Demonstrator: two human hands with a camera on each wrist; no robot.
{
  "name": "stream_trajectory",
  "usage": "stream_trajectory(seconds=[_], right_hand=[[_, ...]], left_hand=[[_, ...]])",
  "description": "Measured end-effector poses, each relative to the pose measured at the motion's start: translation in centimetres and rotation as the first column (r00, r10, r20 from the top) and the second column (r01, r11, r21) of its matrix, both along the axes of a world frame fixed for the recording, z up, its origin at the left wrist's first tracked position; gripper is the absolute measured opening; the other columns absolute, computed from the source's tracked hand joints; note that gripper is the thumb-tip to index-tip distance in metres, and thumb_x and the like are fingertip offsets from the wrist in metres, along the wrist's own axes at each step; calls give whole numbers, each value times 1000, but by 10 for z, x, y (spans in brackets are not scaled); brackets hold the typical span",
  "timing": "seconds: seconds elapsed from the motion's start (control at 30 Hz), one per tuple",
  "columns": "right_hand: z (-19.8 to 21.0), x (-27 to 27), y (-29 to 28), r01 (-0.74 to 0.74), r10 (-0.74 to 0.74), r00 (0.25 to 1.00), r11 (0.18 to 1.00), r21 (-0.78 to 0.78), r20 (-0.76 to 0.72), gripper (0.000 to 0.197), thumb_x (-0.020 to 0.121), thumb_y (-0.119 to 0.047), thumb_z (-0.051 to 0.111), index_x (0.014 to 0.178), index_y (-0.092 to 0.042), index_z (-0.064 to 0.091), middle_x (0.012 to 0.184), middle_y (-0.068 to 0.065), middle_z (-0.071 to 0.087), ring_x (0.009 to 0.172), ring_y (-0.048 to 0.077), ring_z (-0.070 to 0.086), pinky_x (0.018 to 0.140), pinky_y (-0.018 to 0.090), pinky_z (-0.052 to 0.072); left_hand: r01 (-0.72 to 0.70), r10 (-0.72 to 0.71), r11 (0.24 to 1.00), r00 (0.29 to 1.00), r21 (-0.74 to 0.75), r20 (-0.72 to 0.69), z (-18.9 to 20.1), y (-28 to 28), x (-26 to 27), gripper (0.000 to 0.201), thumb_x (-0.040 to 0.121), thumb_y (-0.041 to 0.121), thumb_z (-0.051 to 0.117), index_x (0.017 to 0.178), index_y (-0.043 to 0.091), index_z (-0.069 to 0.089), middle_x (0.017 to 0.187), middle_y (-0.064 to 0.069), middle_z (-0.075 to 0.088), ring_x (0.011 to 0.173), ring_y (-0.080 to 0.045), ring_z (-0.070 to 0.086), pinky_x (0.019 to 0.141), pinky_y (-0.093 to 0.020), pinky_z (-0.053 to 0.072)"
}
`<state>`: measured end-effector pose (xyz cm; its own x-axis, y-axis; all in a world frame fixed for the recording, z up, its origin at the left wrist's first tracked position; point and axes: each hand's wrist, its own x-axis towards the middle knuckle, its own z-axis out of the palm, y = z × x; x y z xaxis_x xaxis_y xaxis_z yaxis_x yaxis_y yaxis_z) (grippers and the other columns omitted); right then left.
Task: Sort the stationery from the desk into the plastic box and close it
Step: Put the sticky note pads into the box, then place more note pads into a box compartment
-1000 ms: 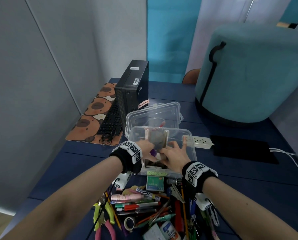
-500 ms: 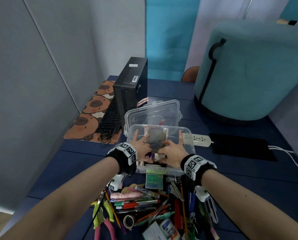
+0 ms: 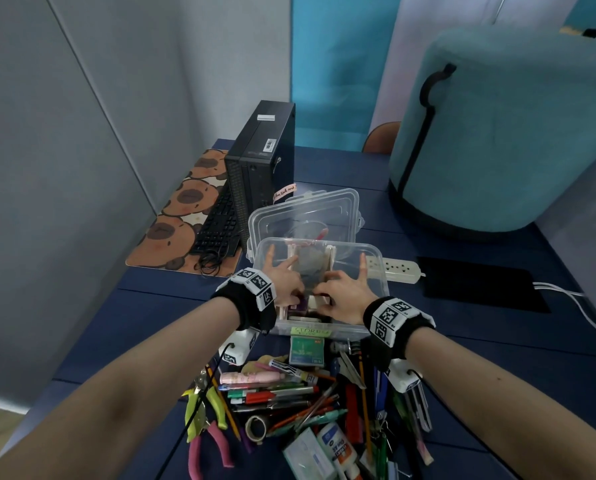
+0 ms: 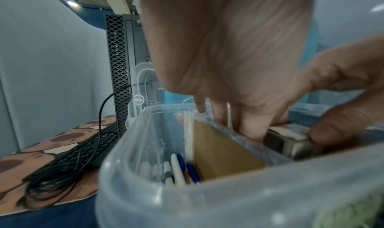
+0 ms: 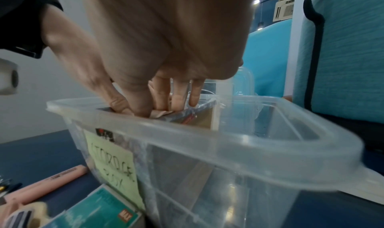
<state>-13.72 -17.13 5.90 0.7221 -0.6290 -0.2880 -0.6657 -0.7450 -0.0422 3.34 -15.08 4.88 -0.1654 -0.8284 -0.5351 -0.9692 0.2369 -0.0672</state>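
**Both hands now settled inside the box**

The plastic box [image 3: 376, 271] sits open mid-table [image 3: 462, 358], lid [image 3: 303, 209] propped behind. Since a second ago the left hand [image 3: 286, 282] and right hand [image 3: 345, 292] have spread their fingers, pressing items down between the dividers [image 4: 224, 151]. The stationery pile [image 3: 289, 403] nearby remains unsorted.

A dark blue desk [image 3: 144, 320] carries it all. At its near edge lies a heap of stationery [image 3: 289, 400] (pens, markers, pliers, a tape roll, a glue bottle, a green staple box). Just beyond stands the clear plastic box [image 3: 376, 271], its lid [image 3: 345, 206] behind it. Left of that, a capybara-patterned mat [image 3: 171, 233] holds a black keyboard [image 3: 220, 226], beside an upright black computer [image 3: 265, 157]. To the right lie a white power strip [image 3: 400, 270], a black pad [image 3: 476, 289] and a big teal pouffe [image 3: 511, 133].
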Motion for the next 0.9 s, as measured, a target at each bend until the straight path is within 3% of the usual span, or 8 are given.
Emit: stream_trajectory(seconds=[0.13,0.47,0.57,0.67,0.73,0.8,0.87,0.9], right_hand=[[-2,1,4,29,-29,999,1000,7,14,17,93,-35,51,101,-30,64,135,-11,52,143,18,24,96,70,-25],[-4,3,6,45,-45,999,999,-9,-9,27,96,-35,46,119,-33,60,144,-10,46,144,17,23,99,71,-21],[-4,1,6,23,-23,1000,1000,-7,-1,30,95,-35,46,123,-33,58,146,-11,43,146,16,20,98,71,-23],[-6,-3,10,42,-42,996,999,0,84,35,97,-38,43,130,-35,52,142,-11,48,145,14,22,101,69,-20],[-6,-9,18,87,-82,983,996,-24,164,34,97,-36,43,130,-31,51,135,-7,52,139,17,31,108,66,-10],[-8,-16,31,113,-77,963,985,-128,259,29,94,-27,48,123,-25,53,123,-1,53,122,22,44,110,57,17],[-10,-24,49,105,10,906,963,-248,423,20,86,-14,57,105,-19,56,106,2,52,97,22,50,90,40,40],[-12,-28,59,88,54,867,962,-259,495,18,82,-9,60,98,-17,56,99,2,51,88,20,48,79,32,41]], left_hand=[[-15,17,999,999,-41,47,-4,5,-9,29,93,31,50,119,26,64,146,6,42,148,-30,-7,106,-71,-16],[7,-3,1000,978,-18,210,-8,-1,-23,39,90,23,56,129,23,57,153,-4,29,146,-37,-15,102,-74,-16],[8,-2,999,987,-41,159,-9,1,-19,40,91,22,53,130,28,56,159,-1,18,145,-36,-19,99,-74,-18],[-75,72,984,997,-163,-26,2,14,-11,36,94,23,49,127,31,57,158,2,20,148,-29,-12,105,-72,-15],[-135,97,942,986,-307,-137,9,29,-6,31,95,28,46,125,30,56,153,2,30,148,-25,6,112,-66,-6],[-182,67,841,969,-509,-237,9,51,-4,31,94,28,45,123,25,54,140,-2,45,135,-25,34,112,-52,18],[-182,-65,700,947,-691,-315,0,76,-7,25,90,24,44,111,18,57,112,-3,54,104,-24,53,90,-39,38],[-173,-141,668,925,-724,-352,-6,88,-11,21,89,22,43,104,17,57,102,-2,54,92,-22,54,82,-35,42]])
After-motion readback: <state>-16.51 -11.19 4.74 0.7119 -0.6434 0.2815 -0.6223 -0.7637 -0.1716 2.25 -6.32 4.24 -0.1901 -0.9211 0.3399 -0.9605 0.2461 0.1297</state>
